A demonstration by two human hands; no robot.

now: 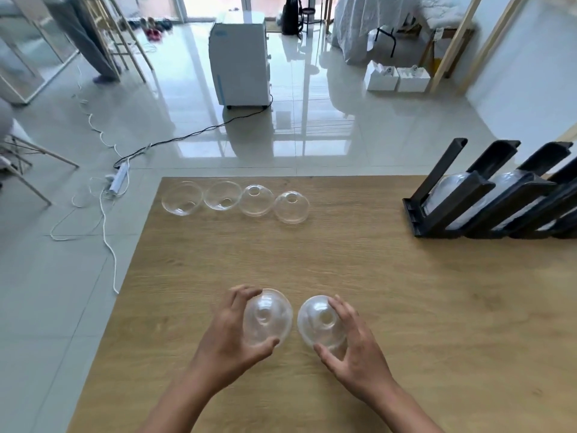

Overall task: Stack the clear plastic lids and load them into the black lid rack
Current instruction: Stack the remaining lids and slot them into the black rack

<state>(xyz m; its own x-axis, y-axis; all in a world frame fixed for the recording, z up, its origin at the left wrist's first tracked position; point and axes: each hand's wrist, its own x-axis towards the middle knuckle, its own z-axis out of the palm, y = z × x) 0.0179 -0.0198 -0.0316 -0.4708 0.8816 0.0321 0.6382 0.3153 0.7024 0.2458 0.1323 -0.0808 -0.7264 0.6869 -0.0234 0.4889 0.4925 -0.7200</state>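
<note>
A wooden table (406, 292) fills the lower half of the view, seen from above by the person working at it, with a glossy tiled floor (187, 120) beyond its far edge. Two bare forearms reach in from the bottom. The left hand (229, 334) grips a clear domed lid (268, 317), fingers curled over its far rim and thumb under its near rim. The right hand (352, 342) grips a second lid (321, 320) the same way from the other side. Both lids are turned so their domes and centre holes face the camera, and they sit just beside each other with a narrow gap between them, near the front middle of the table. Whether they rest on the wood or are lifted off it is unclear. Along the far left edge of the table, four more lids (235, 200) lie in a row; the two on the left sit rim up like bowls, the two on the right sit dome up. At the far right stands the black rack (462, 207), its slanted channels tilting away, with clear lids already stacked in the nearer channels. On the floor behind the table stand a white wheeled unit (239, 64) and trailing cables (103, 207)
</note>
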